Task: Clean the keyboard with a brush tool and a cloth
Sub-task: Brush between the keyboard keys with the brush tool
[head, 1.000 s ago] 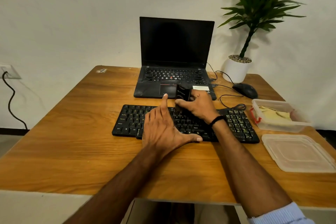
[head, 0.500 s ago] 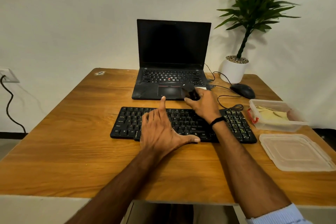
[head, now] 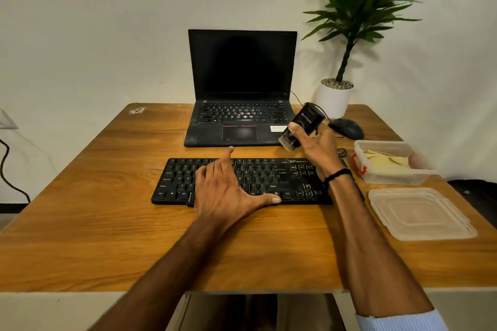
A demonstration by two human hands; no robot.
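A black keyboard (head: 285, 180) lies across the middle of the wooden table (head: 107, 223). My left hand (head: 226, 191) rests flat on its centre, fingers spread and thumb along the front edge. My right hand (head: 318, 148) is lifted above the keyboard's back right corner and grips a black brush tool (head: 301, 126), tilted with its bristles pointing down and left. A yellowish cloth (head: 387, 161) lies inside a clear plastic box (head: 392, 179) to the right.
An open black laptop (head: 242, 94) stands behind the keyboard. A black mouse (head: 347, 127) and a potted plant (head: 336, 97) sit at the back right. The box's clear lid (head: 419, 213) lies near the right edge. Cables run beside the laptop.
My right hand has lifted the brush tool off the keys and carried it to the right and up. The left hand has stayed on the keyboard.
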